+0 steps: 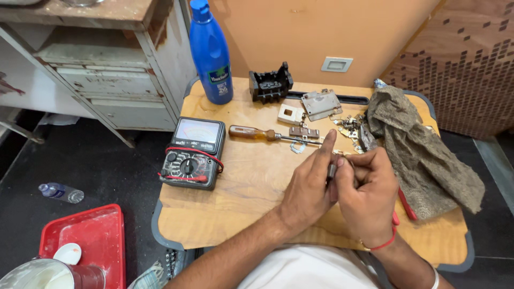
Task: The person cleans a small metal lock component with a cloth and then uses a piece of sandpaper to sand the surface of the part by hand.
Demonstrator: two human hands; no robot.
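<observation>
Head view: left hand (308,187) and right hand (367,195) meet above the wooden table (241,198), fingers closed together around a small grey part (332,171); a screwdriver (267,134) and multimeter (193,153) lie nearby.

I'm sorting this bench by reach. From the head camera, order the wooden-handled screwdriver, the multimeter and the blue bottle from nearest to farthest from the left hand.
From the left hand:
1. Wooden-handled screwdriver, just beyond the fingertip.
2. Multimeter, to its left.
3. Blue bottle, at the table's far left edge.

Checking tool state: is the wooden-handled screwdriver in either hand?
No: the screwdriver lies on the table, beyond the left hand and right hand.
</observation>
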